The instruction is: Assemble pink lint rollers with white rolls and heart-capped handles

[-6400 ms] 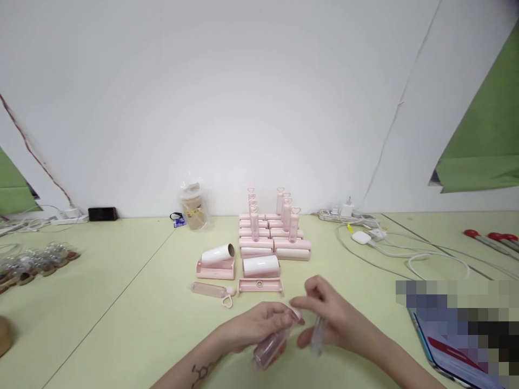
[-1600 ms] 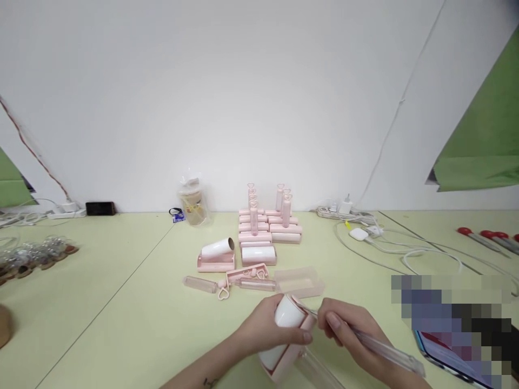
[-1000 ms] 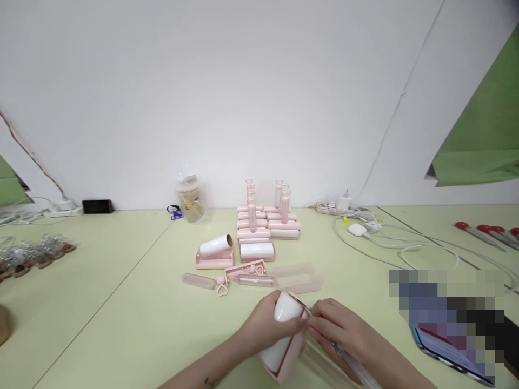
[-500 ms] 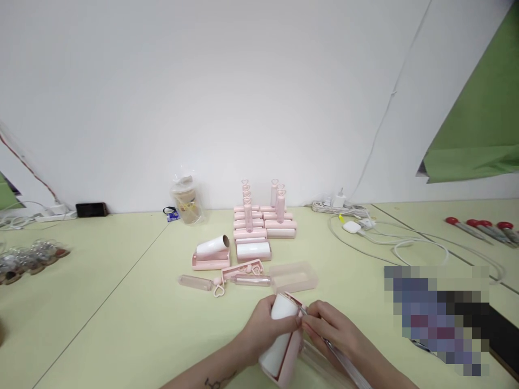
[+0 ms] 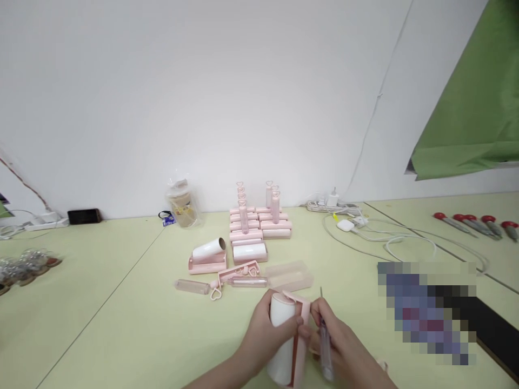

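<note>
Both left hand [image 5: 264,330] and right hand [image 5: 340,336] are full, lower centre.
The left grips a white roll [image 5: 283,310] in its pink holder [image 5: 300,354]; the right holds a clear-handled tool [image 5: 326,355]. Just above lies a translucent tray [image 5: 289,276]; pink rollers [image 5: 245,235] fill mid-frame.

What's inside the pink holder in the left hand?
A white roll sits lengthwise in the pink holder. The left hand covers part of the roll, and the roll hides whatever is behind it.
</note>
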